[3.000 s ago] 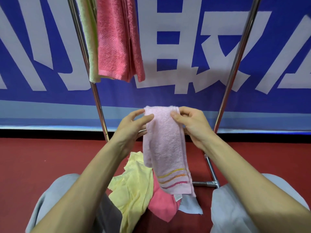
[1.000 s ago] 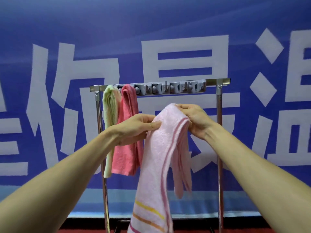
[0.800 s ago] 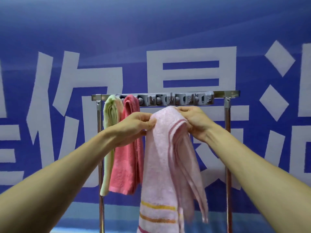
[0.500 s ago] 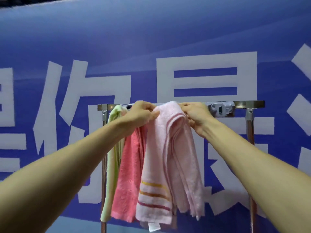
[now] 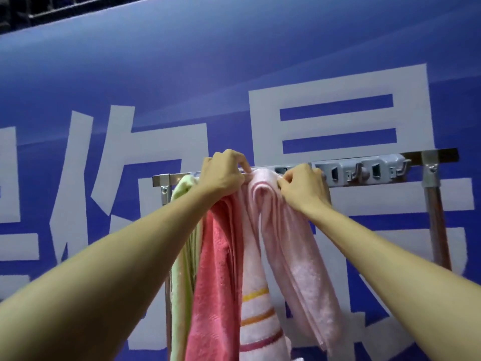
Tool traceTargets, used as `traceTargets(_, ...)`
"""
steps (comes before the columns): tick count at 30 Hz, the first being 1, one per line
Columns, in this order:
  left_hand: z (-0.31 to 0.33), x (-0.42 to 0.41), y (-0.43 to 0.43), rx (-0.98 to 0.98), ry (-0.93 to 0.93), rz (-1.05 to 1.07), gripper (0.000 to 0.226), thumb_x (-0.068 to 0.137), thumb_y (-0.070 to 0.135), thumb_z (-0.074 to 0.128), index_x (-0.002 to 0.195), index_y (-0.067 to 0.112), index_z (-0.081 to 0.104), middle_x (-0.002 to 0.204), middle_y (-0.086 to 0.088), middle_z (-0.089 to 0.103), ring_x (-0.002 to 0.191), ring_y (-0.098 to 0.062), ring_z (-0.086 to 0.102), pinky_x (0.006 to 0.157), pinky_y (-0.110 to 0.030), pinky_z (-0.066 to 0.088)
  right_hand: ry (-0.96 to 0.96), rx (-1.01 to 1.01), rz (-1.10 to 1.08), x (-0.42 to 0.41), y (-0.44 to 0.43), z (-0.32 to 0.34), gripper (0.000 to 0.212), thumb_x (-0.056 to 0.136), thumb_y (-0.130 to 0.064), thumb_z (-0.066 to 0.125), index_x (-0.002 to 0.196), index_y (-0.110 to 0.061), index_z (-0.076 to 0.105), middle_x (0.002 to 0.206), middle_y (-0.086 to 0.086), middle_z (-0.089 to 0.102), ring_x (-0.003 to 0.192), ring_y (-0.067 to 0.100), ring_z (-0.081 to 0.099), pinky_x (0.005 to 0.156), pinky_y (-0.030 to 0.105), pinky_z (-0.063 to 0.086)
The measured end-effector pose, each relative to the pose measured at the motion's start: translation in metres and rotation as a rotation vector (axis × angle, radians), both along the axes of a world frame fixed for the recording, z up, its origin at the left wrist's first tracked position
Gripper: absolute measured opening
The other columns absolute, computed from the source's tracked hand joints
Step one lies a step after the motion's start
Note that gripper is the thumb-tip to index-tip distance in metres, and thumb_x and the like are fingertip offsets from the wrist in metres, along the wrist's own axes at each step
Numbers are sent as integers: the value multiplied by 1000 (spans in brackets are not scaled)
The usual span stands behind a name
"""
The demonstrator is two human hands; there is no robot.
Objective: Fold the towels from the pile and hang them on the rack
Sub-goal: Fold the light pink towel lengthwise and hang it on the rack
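Lifted since earlier frames, pale pink towel (image 5: 286,243) now lies over rack bar (image 5: 440,158) near its left end, touching coral towel (image 5: 216,282). Both left hand (image 5: 223,173) and right hand (image 5: 302,188) pinch its fold in curled fingers. Unequal halves may drag it off once released.

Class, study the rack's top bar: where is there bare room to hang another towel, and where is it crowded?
Free: the bar between the right hand and the right post is bare of towels, though a grey hook strip runs along it. Crowded: from the left post to that hand, the green towel, coral towel and pale pink towel hang pressed together.
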State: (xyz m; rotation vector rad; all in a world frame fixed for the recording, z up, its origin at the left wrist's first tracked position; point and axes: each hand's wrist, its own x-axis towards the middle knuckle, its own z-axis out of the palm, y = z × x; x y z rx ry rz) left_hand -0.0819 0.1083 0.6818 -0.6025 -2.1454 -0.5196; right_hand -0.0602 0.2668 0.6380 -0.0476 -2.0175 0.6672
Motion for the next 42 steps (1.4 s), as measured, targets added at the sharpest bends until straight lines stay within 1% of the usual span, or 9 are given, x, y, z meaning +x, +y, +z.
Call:
traceTargets(6,-16,5,-2,-184,140,32,23,82,17,57,60,24,54,63,7,50,75,-18,41,86,-30,26,4,-23,53,2,3,-14,42,93,-39,53,62,-15,66,63,4,64,71,24,59,59,38,50)
traceTargets(9,-19,11,-4,-268,144,76,36,82,11,48,50,19,35,54,3,42,72,-23,39,107,-37,22,-38,-20,57,6,5,-20,38,93,-38,53,66,-18,69,63,1,64,69,21,61,62,39,54)
traceTargets(15,-30,34,-13,-262,74,19,25,91,18,44,74,16,61,73,3,62,86,-18,56,118,-42,3,-146,-63,82,27,2,-28,34,95,-31,53,69,-15,68,69,3,66,73,20,61,63,33,49)
traceTargets(18,-38,62,-19,-101,71,-119,27,86,10,49,97,16,72,97,-4,71,98,-24,60,109,-40,31,-223,-69,81,46,5,-32,25,93,-27,54,82,-12,70,81,5,70,83,24,64,76,43,56)
traceTargets(21,-49,107,-21,122,49,-310,35,83,3,49,108,14,72,108,-1,72,99,-14,63,91,-27,47,-253,-51,100,81,12,-38,17,92,-20,55,97,-14,70,97,3,70,91,20,63,82,38,54)
traceTargets(23,-61,135,-22,144,-51,-382,34,85,2,50,109,13,72,109,1,71,94,-6,63,86,-17,47,-288,-35,138,111,16,-42,17,91,-22,57,103,-16,69,102,1,69,96,17,62,84,35,53)
traceTargets(28,-104,191,-24,115,-334,-440,30,88,12,53,111,18,71,110,2,71,99,-9,65,92,-28,50,-470,15,278,193,23,-65,20,91,-24,60,109,-17,64,97,2,69,88,13,66,81,33,57)
traceTargets(33,-143,212,-26,133,-527,-439,25,90,21,56,111,18,70,106,1,71,92,-10,67,85,-28,53,-442,142,284,233,27,-91,10,91,-22,61,97,-19,68,87,-3,70,80,8,67,76,27,56)
traceTargets(42,-139,157,-9,174,-505,-410,20,88,26,58,104,24,71,91,8,71,84,-5,67,68,-19,46,-447,215,226,182,58,-91,22,90,-33,61,105,-18,67,92,-5,67,84,6,64,73,21,50)
